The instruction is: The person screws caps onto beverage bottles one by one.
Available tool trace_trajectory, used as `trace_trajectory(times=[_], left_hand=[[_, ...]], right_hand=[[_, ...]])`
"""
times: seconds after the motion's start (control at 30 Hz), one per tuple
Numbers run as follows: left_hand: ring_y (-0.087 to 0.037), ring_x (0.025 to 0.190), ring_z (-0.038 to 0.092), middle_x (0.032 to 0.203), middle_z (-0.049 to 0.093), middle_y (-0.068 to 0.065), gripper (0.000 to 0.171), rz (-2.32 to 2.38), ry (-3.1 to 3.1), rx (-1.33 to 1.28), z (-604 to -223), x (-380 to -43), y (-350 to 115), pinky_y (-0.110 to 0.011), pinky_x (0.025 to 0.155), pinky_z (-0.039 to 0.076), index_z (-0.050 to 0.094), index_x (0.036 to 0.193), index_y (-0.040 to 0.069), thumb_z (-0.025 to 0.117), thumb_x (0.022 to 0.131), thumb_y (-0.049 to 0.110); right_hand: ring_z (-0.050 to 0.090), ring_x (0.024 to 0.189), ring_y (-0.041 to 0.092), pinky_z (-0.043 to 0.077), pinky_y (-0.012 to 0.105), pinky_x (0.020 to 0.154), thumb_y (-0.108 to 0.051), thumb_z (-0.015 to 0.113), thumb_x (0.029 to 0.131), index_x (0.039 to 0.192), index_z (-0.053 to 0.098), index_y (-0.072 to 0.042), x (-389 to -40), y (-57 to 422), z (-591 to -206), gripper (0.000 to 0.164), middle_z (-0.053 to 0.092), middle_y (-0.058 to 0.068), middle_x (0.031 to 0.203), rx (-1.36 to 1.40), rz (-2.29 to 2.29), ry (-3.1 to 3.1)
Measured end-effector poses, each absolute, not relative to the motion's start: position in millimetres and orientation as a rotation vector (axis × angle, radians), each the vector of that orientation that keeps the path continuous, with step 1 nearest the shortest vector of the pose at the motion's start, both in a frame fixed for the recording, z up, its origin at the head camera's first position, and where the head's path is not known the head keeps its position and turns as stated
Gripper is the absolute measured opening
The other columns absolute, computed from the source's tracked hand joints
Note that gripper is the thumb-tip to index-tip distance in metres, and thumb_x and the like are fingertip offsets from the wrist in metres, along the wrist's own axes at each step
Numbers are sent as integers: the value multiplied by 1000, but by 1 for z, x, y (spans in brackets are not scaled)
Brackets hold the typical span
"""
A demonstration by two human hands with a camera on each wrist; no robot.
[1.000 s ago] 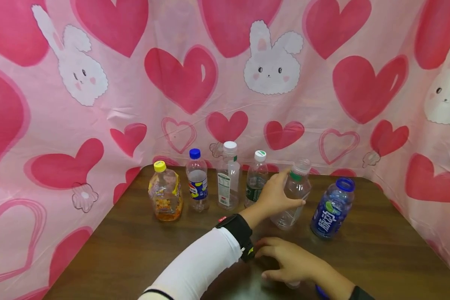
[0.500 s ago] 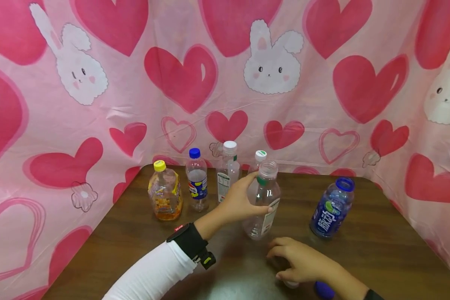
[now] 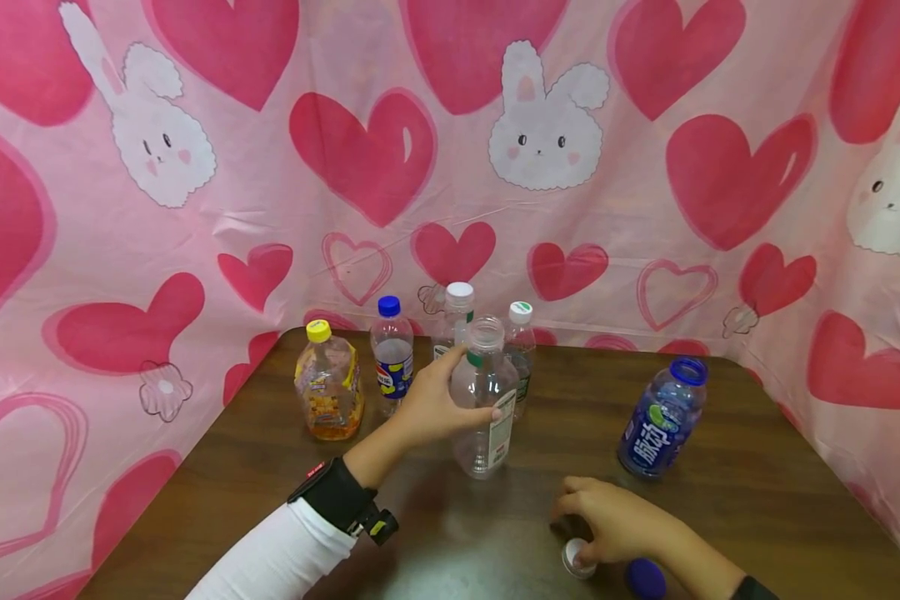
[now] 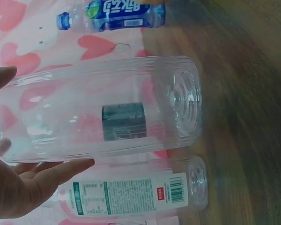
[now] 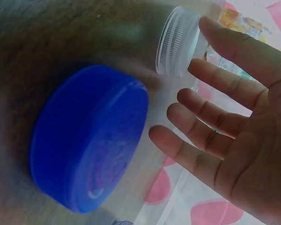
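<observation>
The left hand point(image 3: 429, 408) grips an uncapped clear bottle point(image 3: 487, 446); at that bottle's near right, the right hand point(image 3: 615, 521), fingers loosely spread, is at a white cap point(image 3: 573, 558).

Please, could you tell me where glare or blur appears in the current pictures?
Head view: pale glare on the table near the bottom edge; left wrist view: bright streaks on the held clear bottle; right wrist view: the blue cap looks soft, its marking too blurred to read.
</observation>
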State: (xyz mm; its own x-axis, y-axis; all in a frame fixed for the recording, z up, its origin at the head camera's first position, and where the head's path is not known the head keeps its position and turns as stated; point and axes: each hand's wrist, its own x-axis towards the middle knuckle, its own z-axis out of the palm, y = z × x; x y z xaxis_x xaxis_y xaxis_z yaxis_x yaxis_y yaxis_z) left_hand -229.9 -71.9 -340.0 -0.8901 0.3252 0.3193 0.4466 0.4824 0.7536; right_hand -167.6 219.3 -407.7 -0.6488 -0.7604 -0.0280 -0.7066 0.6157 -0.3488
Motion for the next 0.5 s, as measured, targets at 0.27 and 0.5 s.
trace_trajectory(times=[0.27, 0.5], left_hand=[[-28, 126, 51, 141, 51, -1, 90, -1465, -2579, -676, -340, -227, -78, -58, 94, 46, 41, 147, 26, 86, 71, 41], [-27, 122, 54, 138, 54, -1, 88, -1482, -2563, -682, -341, -226, -80, -56, 91, 49, 42, 146, 25, 87, 71, 38]], right_hand=[[47, 79, -2, 45, 20, 66, -37, 87, 69, 99, 70, -18, -166, 218, -411, 39, 49, -17, 93, -1258, -537, 2521], [48, 75, -5, 44, 13, 62, -21, 91, 63, 89, 68, -18, -165, 214, -412, 35, 50, -18, 89, -1393, -573, 2436]])
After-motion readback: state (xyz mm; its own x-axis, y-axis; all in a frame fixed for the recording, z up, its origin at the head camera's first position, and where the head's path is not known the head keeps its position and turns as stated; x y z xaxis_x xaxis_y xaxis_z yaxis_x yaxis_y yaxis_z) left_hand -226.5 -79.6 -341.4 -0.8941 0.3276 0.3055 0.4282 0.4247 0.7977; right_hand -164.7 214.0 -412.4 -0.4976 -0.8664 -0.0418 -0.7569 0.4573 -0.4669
